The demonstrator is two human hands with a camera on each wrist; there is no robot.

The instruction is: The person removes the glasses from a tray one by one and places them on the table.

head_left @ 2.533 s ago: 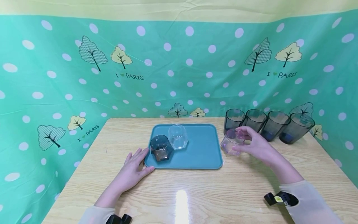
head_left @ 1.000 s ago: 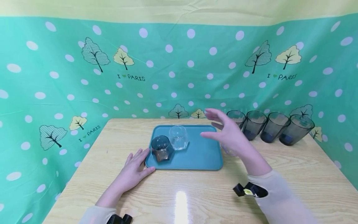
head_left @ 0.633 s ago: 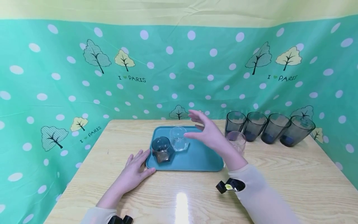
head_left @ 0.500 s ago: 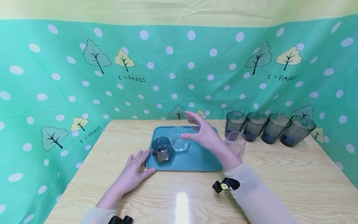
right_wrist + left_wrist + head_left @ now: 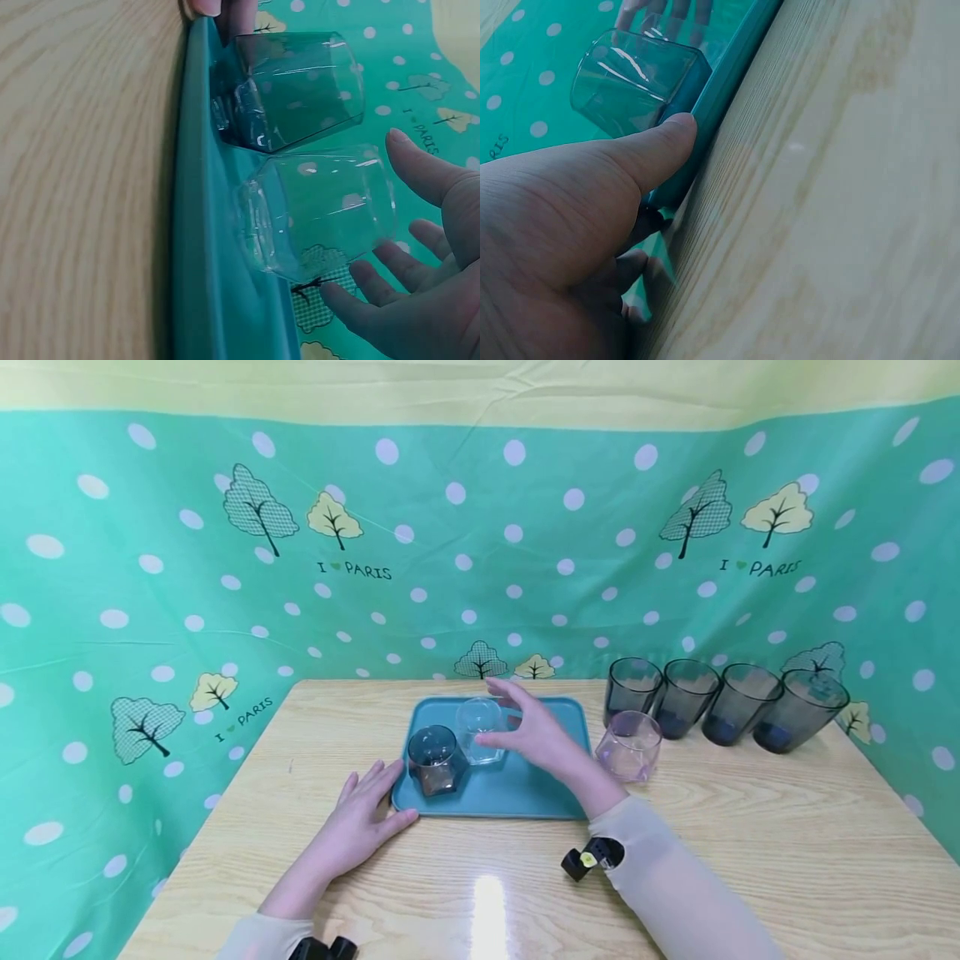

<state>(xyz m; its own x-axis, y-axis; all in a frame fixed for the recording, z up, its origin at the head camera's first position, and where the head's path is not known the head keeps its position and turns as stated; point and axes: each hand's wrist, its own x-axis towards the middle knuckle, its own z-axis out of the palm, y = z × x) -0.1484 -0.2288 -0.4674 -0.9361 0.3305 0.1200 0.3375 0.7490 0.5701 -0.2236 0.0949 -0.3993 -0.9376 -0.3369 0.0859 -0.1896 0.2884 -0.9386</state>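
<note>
While the left hand [image 5: 356, 821], fingers relaxed, touches the left end of a blue tray [image 5: 536, 789] at centre frame, the right hand [image 5: 528, 727], fingers open and ungripping, is at the right side of the tray's clear glass [image 5: 471, 718], beside a dark glass [image 5: 437, 764]; a pinkish glass [image 5: 628, 747] stands centre right

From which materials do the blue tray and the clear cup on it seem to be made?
Tray: probably plastic, with a smooth satin finish; its colour is even and its corners rounded.
Clear cup: glass or transparent plastic, glossy; the backdrop shows through it and highlights line its edges. I cannot tell which.
</note>
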